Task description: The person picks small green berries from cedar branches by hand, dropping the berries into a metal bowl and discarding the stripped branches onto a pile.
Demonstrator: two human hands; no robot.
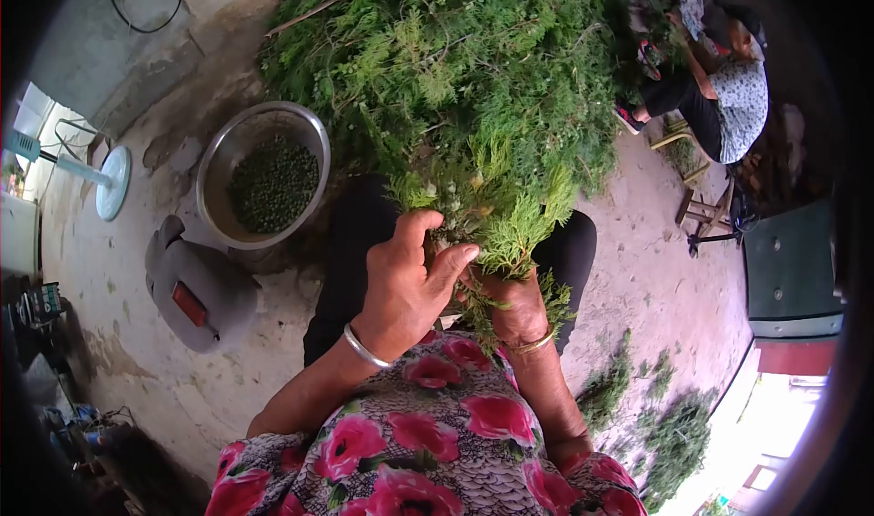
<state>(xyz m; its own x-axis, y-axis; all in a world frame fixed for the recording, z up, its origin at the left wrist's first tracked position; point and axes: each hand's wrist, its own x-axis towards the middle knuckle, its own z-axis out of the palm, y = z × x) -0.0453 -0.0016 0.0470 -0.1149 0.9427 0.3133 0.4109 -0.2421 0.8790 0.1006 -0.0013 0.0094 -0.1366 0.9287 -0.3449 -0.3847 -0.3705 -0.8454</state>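
Note:
Over my lap, my right hand (pixel 517 306) is closed around a leafy conifer sprig (pixel 514 234); the foliage covers most of its fingers. My left hand (pixel 405 288), a silver bangle at its wrist, is at the sprig's left side. Its thumb and index finger are bent and apart, with bits of the sprig near their tips; the remaining fingers are hidden behind. Beyond both hands rises a big heap of cut conifer branches (pixel 455 70). To the left stands a metal basin (pixel 211 174) with many small green cones (pixel 273 183) in it.
A grey stool-like seat with a red object (pixel 189 304) on it is at the left, near a pale blue fan base (pixel 113 183). At the far right another person (pixel 736 97) sits holding greenery. Loose sprigs (pixel 678 439) lie on the concrete floor at lower right.

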